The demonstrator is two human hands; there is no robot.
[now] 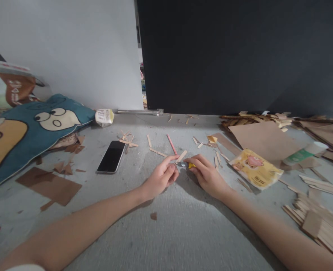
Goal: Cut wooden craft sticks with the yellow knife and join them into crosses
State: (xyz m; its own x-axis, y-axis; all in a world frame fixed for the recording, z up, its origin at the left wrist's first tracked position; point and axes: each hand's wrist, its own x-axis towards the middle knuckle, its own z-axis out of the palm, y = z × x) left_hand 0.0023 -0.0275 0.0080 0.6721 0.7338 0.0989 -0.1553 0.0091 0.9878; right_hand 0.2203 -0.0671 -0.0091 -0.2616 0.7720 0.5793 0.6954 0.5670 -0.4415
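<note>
My right hand [208, 175] is closed around a yellow utility knife [192, 165], its blade pointing left toward my other hand. My left hand [162, 175] is pinched, with a short wooden craft stick [182, 156] at its fingertips. The blade lies close to the lower end of this stick; whether they touch is too small to make out. Just beyond my left fingers lies a red-and-white striped straw [171, 143]. Loose craft stick pieces [158, 152] rest on the grey table [144, 241] near both hands.
On the left are a black phone [110, 157], joined sticks [129, 142], brown cardboard [49, 185] and a blue cartoon cushion [50, 120]. To the right lie a yellow tissue pack [255, 168], a white-green bottle [304, 153] and piled craft sticks [321, 226]. A dark panel [239, 56] stands behind.
</note>
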